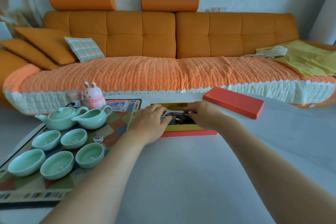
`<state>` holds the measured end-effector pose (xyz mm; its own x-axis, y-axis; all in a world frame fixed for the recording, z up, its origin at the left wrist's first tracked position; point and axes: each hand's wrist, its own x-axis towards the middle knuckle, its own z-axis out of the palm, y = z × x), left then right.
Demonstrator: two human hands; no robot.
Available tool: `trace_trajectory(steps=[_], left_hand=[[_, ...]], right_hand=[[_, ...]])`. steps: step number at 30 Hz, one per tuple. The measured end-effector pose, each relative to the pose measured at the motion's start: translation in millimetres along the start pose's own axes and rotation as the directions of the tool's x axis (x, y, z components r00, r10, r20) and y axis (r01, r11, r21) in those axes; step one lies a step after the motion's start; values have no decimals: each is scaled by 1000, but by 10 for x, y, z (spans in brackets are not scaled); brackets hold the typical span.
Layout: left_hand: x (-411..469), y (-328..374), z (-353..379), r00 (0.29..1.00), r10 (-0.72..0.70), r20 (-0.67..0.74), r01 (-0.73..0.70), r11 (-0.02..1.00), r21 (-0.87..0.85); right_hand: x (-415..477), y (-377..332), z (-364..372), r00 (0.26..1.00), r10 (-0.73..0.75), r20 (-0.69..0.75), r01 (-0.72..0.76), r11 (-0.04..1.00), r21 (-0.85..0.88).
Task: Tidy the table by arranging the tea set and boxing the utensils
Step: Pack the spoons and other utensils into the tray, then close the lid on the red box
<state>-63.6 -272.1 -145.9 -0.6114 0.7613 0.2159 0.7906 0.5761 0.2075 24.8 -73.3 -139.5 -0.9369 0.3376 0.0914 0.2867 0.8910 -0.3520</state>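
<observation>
Left hand [151, 121], head view: it is reaching over the left end of the open red cardboard box with gold lining [189, 133]. Its thumb and curled fingers are pinching a silver metal utensil [174, 112] that is lying across the box's dark insert. Right hand [201, 112] is gripping the other end of that utensil with bent fingertips, over the right part of the box. The box is sitting on the pale grey table [181, 178] near its far edge, and the flat red lid [234, 104] is lying just beside it on the right. On the chequered multicoloured mat [116, 132] at left, the pale green ceramic teapot [60, 118] and matching green pitcher [92, 119] are standing side by side. Five pale green ceramic cups [57, 164] are sitting in two rows in front of them. A pink rabbit figurine [93, 95] is standing behind, before the orange sofa [158, 34].
</observation>
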Motion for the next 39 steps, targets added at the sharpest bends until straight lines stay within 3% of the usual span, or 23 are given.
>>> trace_trajectory(steps=[8, 13, 18, 22, 25, 27, 30, 34, 39], left_hand=[[58, 34, 40, 984, -81, 160, 82, 997, 3], [49, 45, 51, 995, -64, 77, 65, 998, -2], [60, 56, 31, 990, -65, 123, 65, 998, 10], [43, 50, -25, 996, -21, 82, 18, 999, 36], [98, 149, -100, 1000, 15, -10, -16, 999, -47], [180, 339, -112, 996, 33, -77, -43, 991, -124], [404, 722, -36, 993, 65, -99, -84, 977, -198], [846, 1199, 127, 996, 88, 30, -82, 982, -168], [1364, 1503, 359, 981, -28, 192, 31, 999, -15]], right_hand=[[-49, -51, -45, 989, 37, 142, -24, 996, -91], [-128, -35, -49, 997, -72, 35, 74, 996, -41], [-175, -14, -70, 991, -53, 119, 63, 995, -78], [-252, 18, -151, 994, -71, -81, 82, 987, 136], [-274, 251, -295, 952, -30, -305, 79, 986, 147], [-297, 476, -369, 928, 7, -373, 27, 996, 87], [-371, 795, -396, 937, 141, -321, -153, 988, -14], [-457, 1174, -395, 927, 268, -263, -292, 955, -53], [-511, 1480, -398, 925, 310, -222, -335, 938, -85]])
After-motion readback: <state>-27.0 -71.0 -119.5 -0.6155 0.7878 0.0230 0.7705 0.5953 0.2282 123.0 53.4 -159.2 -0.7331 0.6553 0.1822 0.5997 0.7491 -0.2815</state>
